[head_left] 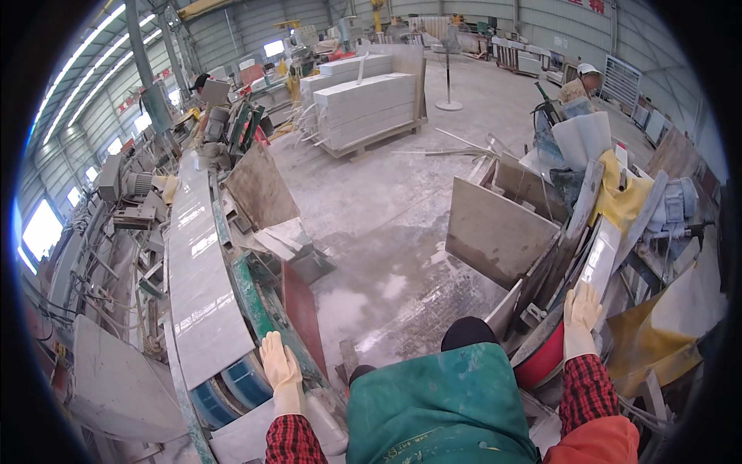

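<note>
Both of my hands wear cream rubber gloves below red-and-black checked sleeves. My left hand (280, 367), fingers stretched out, is at the near end of the green machine frame (251, 298). Left of it, a long, glossy, pale stone slab (205, 298) lies along the machine, above a blue drum (247, 380). My right hand (581, 315) is also open, palm down, by the near end of a narrow wet pale strip (600, 259). A red curved drum (542, 357) shows beside its wrist. Whether either hand presses on what lies beneath cannot be made out.
Brown boards (495, 232) lean against the right machine. A reddish board (304, 309) stands by the left one. The floor between (386, 232) is wet. Farther off are stacked pale slabs (367, 104) on a pallet, a pole on a round base (448, 105) and a person (581, 83).
</note>
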Demonstrator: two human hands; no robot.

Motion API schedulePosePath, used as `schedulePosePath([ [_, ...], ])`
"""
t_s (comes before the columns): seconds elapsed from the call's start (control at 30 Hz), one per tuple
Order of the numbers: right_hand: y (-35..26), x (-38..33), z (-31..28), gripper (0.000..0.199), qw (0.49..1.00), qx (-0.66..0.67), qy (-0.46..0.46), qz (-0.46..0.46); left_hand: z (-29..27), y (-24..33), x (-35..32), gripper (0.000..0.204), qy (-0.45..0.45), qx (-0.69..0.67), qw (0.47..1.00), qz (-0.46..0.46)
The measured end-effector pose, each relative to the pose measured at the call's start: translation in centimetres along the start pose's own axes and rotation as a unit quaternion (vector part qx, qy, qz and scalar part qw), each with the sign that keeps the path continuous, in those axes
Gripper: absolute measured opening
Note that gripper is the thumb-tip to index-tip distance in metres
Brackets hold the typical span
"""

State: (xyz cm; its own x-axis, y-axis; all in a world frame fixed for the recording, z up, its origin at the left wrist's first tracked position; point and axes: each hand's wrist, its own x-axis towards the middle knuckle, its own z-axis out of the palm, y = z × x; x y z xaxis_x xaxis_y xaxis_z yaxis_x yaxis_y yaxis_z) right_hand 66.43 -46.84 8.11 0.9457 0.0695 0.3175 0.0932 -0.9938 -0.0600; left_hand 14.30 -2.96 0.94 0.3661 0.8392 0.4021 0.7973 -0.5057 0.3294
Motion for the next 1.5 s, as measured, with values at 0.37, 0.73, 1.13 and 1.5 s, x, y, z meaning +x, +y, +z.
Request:
schedulePosePath([
  [0.37,2.9,3.5,1.6,0.056,0.996,0.041,-0.065,-0.049,1.1,-1.0,-0.1,0.042,0.034,0.015,0.999,0.024],
  [0.73,3.3,7.8,3.5,0.058,0.998,0.007,-0.034,-0.051,1.0,-1.2,-0.2,0.041,0.029,0.021,0.998,0.043],
  [1.13,5.1,14.8,6.3,0.052,1.000,-0.010,-0.006,-0.019,-0.2,1.7,0.3,0.037,0.041,-0.012,0.997,0.068],
  [1.5,4.8,19.7,7.1,0.051,1.000,-0.013,-0.013,0.026,0.4,0.8,-0.3,0.041,0.020,-0.006,0.999,0.029],
])
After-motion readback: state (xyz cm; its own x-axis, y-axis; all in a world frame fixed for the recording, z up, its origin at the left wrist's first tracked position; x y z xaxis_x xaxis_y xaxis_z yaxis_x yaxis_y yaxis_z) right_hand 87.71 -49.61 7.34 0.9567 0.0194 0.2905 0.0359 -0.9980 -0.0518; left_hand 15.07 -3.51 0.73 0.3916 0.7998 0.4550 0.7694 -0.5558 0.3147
